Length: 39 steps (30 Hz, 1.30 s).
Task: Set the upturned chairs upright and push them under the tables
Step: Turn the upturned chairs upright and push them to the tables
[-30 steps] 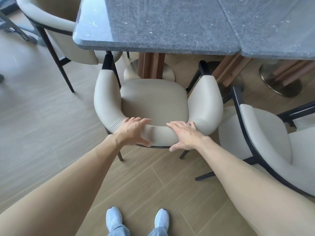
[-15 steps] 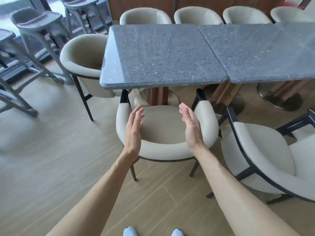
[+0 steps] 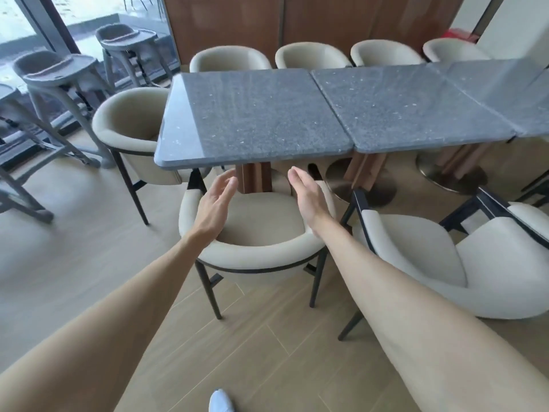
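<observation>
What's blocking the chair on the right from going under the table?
Nothing visible. The tilted chair sits on open floor beside the already tucked chair; the gap under the middle table holds only its pedestal base. Both left hand and right hand are empty.

Empty hands (image 3: 215,200) above upright chair (image 3: 261,251), table (image 3: 255,120)

No legible text, labels or nos. anywhere.
</observation>
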Available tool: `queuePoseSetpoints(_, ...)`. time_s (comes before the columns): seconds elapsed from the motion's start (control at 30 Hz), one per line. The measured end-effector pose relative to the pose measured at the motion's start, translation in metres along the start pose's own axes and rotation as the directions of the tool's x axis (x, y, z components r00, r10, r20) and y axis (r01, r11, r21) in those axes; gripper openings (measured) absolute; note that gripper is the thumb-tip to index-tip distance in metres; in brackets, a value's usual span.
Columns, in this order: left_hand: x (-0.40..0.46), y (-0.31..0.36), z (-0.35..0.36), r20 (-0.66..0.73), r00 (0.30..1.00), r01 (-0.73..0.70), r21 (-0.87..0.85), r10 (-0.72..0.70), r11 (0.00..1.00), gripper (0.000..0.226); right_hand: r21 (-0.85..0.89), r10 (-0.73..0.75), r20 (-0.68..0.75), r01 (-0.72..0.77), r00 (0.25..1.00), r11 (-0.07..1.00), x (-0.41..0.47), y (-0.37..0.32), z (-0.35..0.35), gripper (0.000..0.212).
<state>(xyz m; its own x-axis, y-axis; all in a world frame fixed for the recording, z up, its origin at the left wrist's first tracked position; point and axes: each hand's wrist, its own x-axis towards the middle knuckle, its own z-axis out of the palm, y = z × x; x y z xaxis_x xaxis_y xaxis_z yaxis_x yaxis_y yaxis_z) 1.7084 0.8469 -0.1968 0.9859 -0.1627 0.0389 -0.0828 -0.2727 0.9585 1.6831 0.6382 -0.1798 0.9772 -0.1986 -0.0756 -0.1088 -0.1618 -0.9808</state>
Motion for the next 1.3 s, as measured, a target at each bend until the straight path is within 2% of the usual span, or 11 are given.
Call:
queuePoseSetpoints(0.2,0.008,-0.092,0.003,0.174,0.945,0.204,0.352,-0.278,0.913,0.081,-0.478,0.209,0.175,-0.103,0.962,0.872,0.033,0.071,0.013,0.066)
queuePoseSetpoints(0.27,0.025,-0.133,0.004,0.232,0.91,0.162,0.566,-0.345,0.809,0.082,-0.684,0.283,0.231,-0.052,0.931,0.728,0.047,0.104,0.018,0.07)
queuePoseSetpoints(0.37,0.043,-0.188,0.009,0.305,0.84,-0.022,0.845,-0.449,0.534,0.108,-0.912,0.44,0.327,0.159,0.836,0.377,0.061,0.156,0.039,0.084)
queuePoseSetpoints(0.53,0.057,-0.252,0.028,0.408,0.807,-0.378,0.912,-0.426,0.159,0.118,-0.924,0.523,0.366,0.366,0.769,0.108,0.063,0.22,0.073,0.108)
queuePoseSetpoints(0.67,0.065,-0.254,0.03,0.471,0.822,-0.447,0.882,-0.318,0.152,0.084,-0.905,0.414,0.385,0.426,0.825,-0.006,0.064,0.229,0.073,0.075)
queuePoseSetpoints(0.8,0.06,-0.248,0.039,0.476,0.814,-0.456,0.879,-0.334,0.141,0.069,-0.885,0.367,0.425,0.465,0.827,-0.023,0.061,0.232,0.06,0.071)
queuePoseSetpoints(0.97,0.055,-0.246,0.046,0.488,0.775,-0.445,0.873,-0.402,0.201,0.092,-0.849,0.422,0.501,0.524,0.756,0.07,0.067,0.231,0.037,0.08)
queuePoseSetpoints(1.07,0.065,-0.224,0.043,0.438,0.742,-0.171,0.856,-0.508,0.488,0.113,-0.855,0.418,0.496,0.344,0.761,0.388,0.078,0.206,0.026,0.09)
queuePoseSetpoints(1.13,0.071,-0.192,0.047,0.347,0.821,0.132,0.657,-0.453,0.742,0.09,-0.752,0.283,0.437,0.173,0.854,0.636,0.081,0.184,0.014,0.081)
queuePoseSetpoints(1.2,0.074,-0.156,0.062,0.211,0.915,0.267,0.32,-0.343,0.909,0.064,-0.542,0.145,0.299,0.043,0.943,0.839,0.076,0.163,-0.006,0.066)
queuePoseSetpoints(1.3,0.065,-0.103,0.107,0.095,0.955,0.285,-0.036,-0.281,0.958,0.043,-0.248,0.122,0.064,-0.102,0.99,0.963,0.052,0.138,-0.058,0.052)
